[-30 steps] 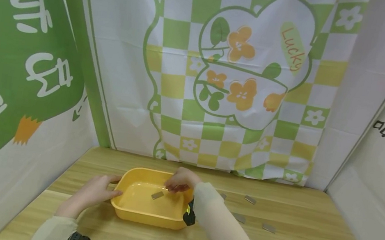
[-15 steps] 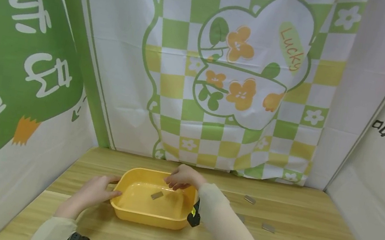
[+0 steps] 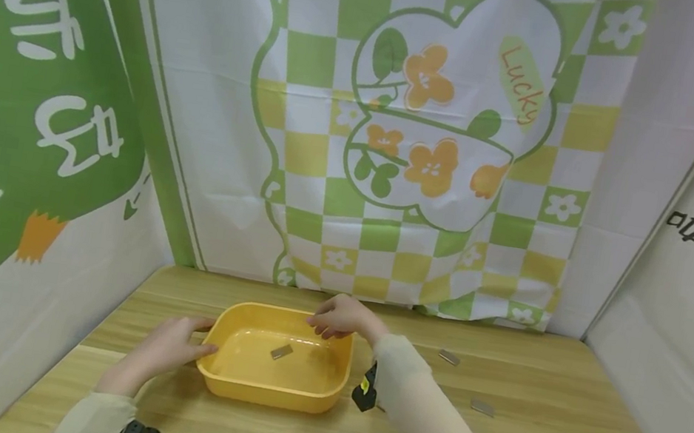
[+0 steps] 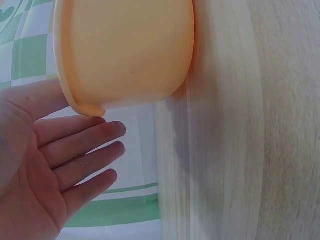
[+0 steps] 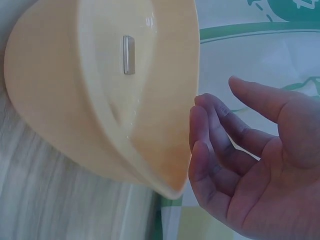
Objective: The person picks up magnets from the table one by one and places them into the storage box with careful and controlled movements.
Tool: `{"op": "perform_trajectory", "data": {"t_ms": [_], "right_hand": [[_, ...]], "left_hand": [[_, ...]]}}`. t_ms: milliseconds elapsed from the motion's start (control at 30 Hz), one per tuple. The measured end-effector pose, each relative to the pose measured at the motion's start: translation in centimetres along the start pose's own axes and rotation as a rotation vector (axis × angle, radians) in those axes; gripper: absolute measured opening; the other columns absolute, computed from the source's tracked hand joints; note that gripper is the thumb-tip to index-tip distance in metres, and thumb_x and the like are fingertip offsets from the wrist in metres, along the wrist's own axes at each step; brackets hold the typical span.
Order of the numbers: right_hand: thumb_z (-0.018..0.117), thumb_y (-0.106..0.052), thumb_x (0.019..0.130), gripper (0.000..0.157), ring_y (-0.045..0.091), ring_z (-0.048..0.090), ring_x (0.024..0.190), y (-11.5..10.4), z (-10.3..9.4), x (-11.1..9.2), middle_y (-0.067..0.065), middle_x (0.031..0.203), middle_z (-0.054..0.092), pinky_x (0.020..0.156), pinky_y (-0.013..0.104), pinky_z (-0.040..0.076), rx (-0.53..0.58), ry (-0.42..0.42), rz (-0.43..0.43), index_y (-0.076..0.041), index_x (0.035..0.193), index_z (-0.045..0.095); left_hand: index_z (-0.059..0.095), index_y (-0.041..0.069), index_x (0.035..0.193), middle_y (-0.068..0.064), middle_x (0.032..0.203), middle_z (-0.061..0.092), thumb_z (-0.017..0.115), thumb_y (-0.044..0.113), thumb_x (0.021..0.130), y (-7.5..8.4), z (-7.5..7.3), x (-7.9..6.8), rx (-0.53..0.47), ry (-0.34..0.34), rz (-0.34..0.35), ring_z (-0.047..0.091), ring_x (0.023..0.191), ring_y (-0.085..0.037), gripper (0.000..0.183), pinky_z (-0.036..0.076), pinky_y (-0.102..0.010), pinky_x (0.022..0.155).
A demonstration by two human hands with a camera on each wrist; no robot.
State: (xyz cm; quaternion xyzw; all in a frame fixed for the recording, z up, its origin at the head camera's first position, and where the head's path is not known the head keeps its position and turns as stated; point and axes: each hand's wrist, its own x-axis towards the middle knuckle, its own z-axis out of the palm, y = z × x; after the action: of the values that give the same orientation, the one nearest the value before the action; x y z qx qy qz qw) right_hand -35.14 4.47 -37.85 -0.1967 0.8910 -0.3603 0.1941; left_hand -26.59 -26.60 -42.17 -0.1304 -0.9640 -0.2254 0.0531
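A yellow plastic basin stands on the wooden table. Its left end is held by my left hand, with the thumb over the rim; in the left wrist view the other fingers stretch out by the corner. A small flat grey metal piece lies on the basin floor. My right hand is over the basin's far right corner, fingers loosely bent. The right wrist view shows nothing between its thumb and fingers, close by the rim.
Two similar metal pieces lie right of the basin, a farther one and a nearer one. The right forearm covers part of the table. Behind the table hangs a checked cloth, and printed cloths form both sides.
My right hand has moved up and to the right, from inside the basin toward its far right corner. My left hand keeps its hold. The forearm now covers metal pieces seen earlier.
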Motion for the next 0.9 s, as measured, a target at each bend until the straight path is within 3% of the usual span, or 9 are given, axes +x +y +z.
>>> {"op": "perform_trajectory", "data": {"t_ms": [233, 500, 900], "right_hand": [[0.063, -0.035, 0.090, 0.036, 0.017, 0.069, 0.082, 0.2, -0.8, -1.0, 0.005, 0.094, 0.072, 0.075, 0.033, 0.056, -0.042, 0.016, -0.035, -0.008, 0.114, 0.067], [0.064, -0.033, 0.090, 0.029, 0.016, 0.068, 0.078, 0.6, -1.6, -2.0, 0.003, 0.089, 0.071, 0.071, 0.032, 0.056, -0.082, 0.079, -0.080, -0.009, 0.105, 0.069], [0.061, -0.030, 0.093, 0.028, 0.014, 0.067, 0.080, 2.1, -2.7, -3.4, 0.003, 0.093, 0.070, 0.077, 0.036, 0.057, -0.004, 0.140, -0.122, -0.008, 0.109, 0.068]], "left_hand": [[0.060, -0.002, 0.124, -0.021, 0.116, 0.065, 0.071, 0.026, 0.084, 0.0, 0.0, 0.0, 0.004, 0.004, -0.001, 0.060, 0.108, -0.042, 0.050, 0.048, -0.056, 0.090], [0.060, -0.002, 0.124, -0.022, 0.116, 0.065, 0.071, 0.026, 0.084, -0.1, 0.1, 0.1, 0.003, 0.010, 0.005, 0.060, 0.108, -0.042, 0.050, 0.048, -0.056, 0.090], [0.060, -0.002, 0.123, -0.022, 0.116, 0.065, 0.071, 0.029, 0.084, 0.2, -0.2, 0.0, 0.013, -0.003, 0.000, 0.060, 0.107, -0.043, 0.052, 0.048, -0.057, 0.089]]}}
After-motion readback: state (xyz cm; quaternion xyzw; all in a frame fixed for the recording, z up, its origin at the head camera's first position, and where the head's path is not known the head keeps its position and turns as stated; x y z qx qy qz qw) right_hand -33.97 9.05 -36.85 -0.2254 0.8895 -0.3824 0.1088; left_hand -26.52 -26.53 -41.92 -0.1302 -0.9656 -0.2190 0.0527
